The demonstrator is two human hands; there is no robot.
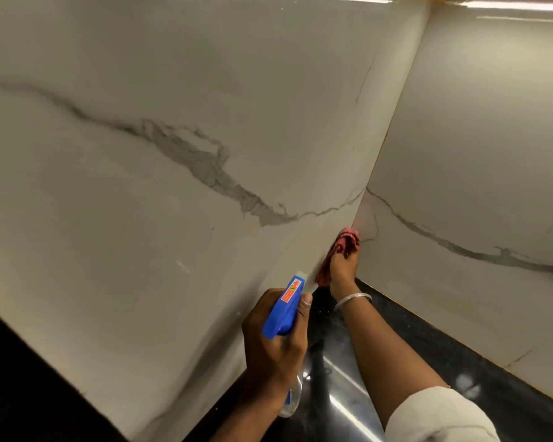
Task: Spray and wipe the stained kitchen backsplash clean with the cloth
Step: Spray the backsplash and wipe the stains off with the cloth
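The backsplash (pixel 179 193) is glossy white marble with grey veins, and it meets a second marble wall (pixel 466 161) in a corner. My left hand (pixel 273 342) grips a spray bottle (pixel 286 309) with a blue trigger head and a clear body, its nozzle close to the backsplash. My right hand (pixel 342 269) holds a red cloth (pixel 345 244) and presses it into the corner low on the wall, just above the counter. Part of the cloth is hidden behind my fingers.
A shiny black countertop (pixel 345 397) runs below both walls and reflects light. A silver bangle (pixel 351 299) sits on my right wrist, and a white sleeve (pixel 441 419) covers the upper arm. At the top, a light strip glares along the wall edge.
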